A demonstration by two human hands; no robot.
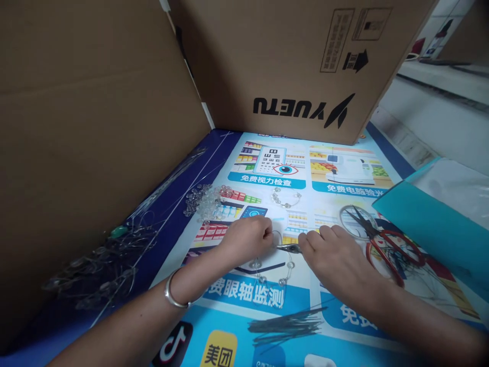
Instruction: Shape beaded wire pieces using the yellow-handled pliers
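Observation:
Near the middle of the printed table cover, my left hand (249, 235) is closed, pinching the end of a wire strung with clear beads (282, 281). The beaded wire curves down below my fingers in an open loop. My right hand (330, 252) is wrapped around pliers (289, 248), whose narrow metal tips point left and reach the wire beside my left fingers. Whether the jaws grip the wire is too small to tell. Beyond my hands lies another curved wire with clear beads (286, 199). A heap of loose clear beads (206, 202) sits to the left.
Red-handled scissors (385, 244) rest over a wire coil (353, 223) at right, near a teal folder (435, 219). Cut wires (286, 326) lie in front. Tangled beaded wires (103, 270) lie at left. Cardboard walls (290, 61) stand behind and left.

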